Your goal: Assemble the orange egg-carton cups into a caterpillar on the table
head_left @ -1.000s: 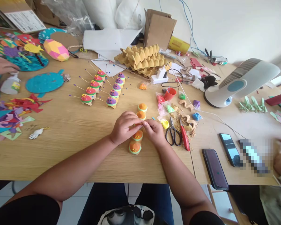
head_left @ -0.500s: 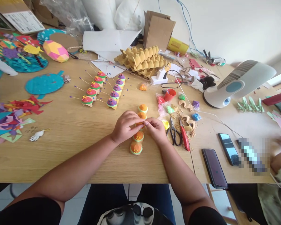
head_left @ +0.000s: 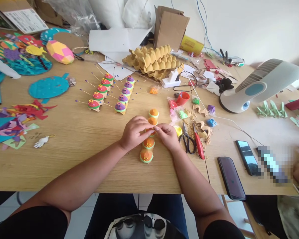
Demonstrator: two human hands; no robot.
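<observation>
A row of orange egg-carton cups (head_left: 147, 155) with green rims lies in front of me, and the nearer cups carry small yellow clay details. Over the middle of this row, my left hand (head_left: 138, 131) pinches with thumb and fingertips. My right hand (head_left: 166, 134) meets it there, its fingers also pinched together. Whatever sits between the fingertips is too small to make out. To the left stand a red egg-carton row (head_left: 98, 96) and a purple egg-carton row (head_left: 123, 98), with blue-tipped sticks poking out. Yellow clay (head_left: 178, 130) lies just right of my right hand.
Scissors (head_left: 188, 139) and a red utility knife (head_left: 199, 142) lie right of my hands, near carton scraps and bagged clay. A red cup (head_left: 182, 98), egg trays (head_left: 151, 61), a white fan (head_left: 254, 88) and phones (head_left: 231, 177) are around. Another person's arm shows at the right edge.
The view has shifted slightly, so the things on the table appear a little further right. Both hands keep their pinch over the orange row.
</observation>
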